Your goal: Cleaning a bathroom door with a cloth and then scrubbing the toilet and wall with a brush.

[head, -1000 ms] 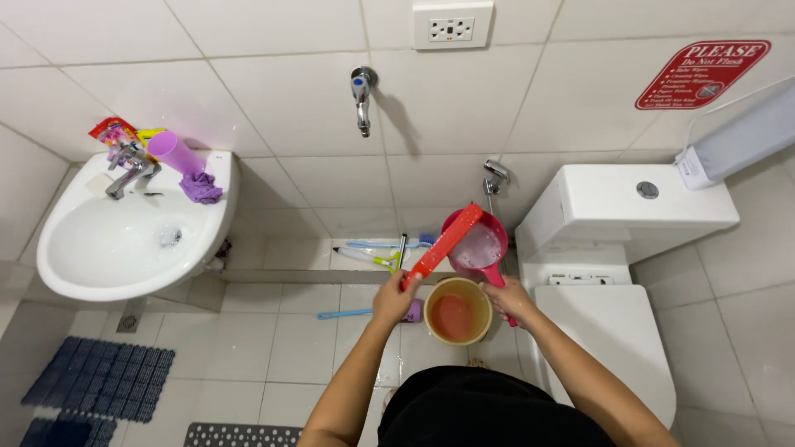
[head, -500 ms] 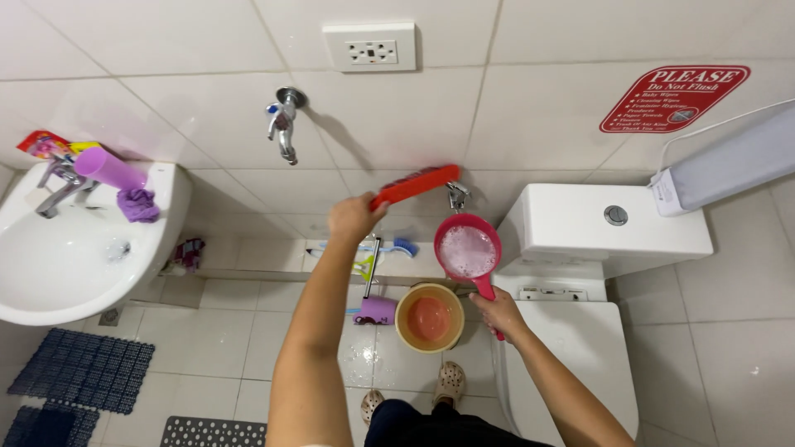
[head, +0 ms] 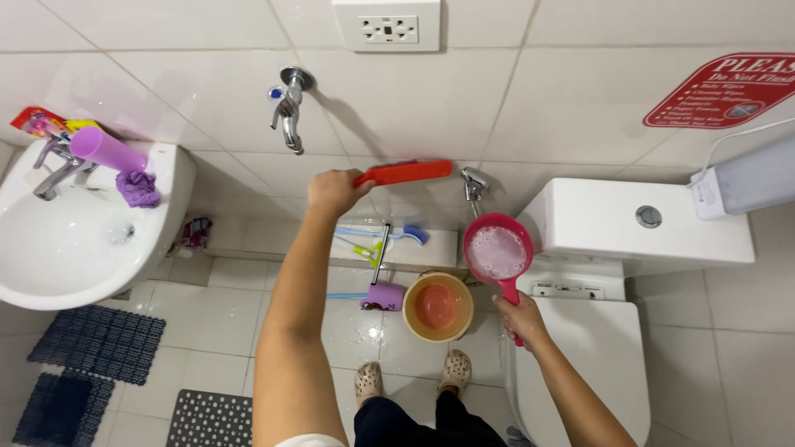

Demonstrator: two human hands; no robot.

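Left hand (head: 334,189) clenched on red brush (head: 403,173), right hand (head: 519,315) gripping sudsy pink dipper (head: 497,252), seemingly level; tilt risked spilling beside yellow pail (head: 438,307).

A red brush (head: 403,173) is held level against the white wall tiles, while a pink dipper (head: 498,252) of soapy water is held above a tan bucket (head: 438,306).

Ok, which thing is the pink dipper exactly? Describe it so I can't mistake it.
Start at the white toilet tank on the right wall. Just to its left, in front of the small wall tap, the right hand holds a round pink dipper by its handle. Unlike the tan pail below it, it is pink, held in the air and full of white suds.
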